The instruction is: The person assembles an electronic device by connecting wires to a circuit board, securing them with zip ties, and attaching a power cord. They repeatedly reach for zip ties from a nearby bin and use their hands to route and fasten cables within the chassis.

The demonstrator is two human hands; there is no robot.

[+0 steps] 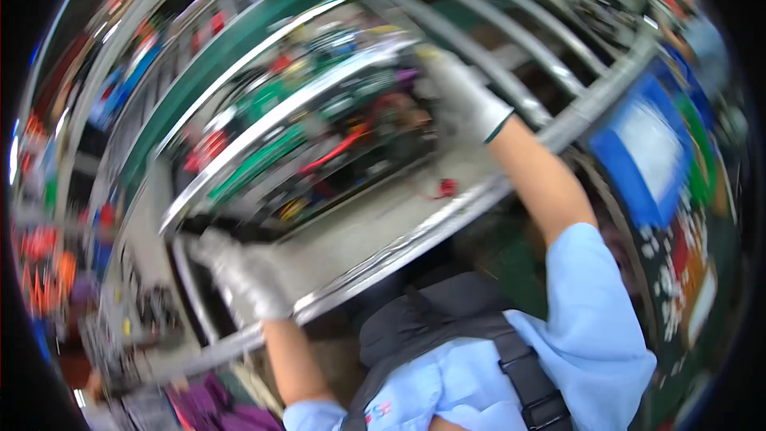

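White-gloved hands (239, 271) (467, 96) flank the silver-framed electronics chassis (307, 104) beyond the grey metal conveyor's (399, 249) near edge. Finger closure and grip: blurred, indeterminable.

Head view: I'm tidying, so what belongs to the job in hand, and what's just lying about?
Job in hand: long silver-edged electronics unit; white-gloved left hand, white-gloved right hand at its ends.

Apparently lying about: blue rectangular tray; crumpled purple cloth.

From here, my left hand (243, 271) and right hand (464, 96) reach apart, forearms (538, 172) behind the fingers (209, 246) (blurred, their curl unclear).
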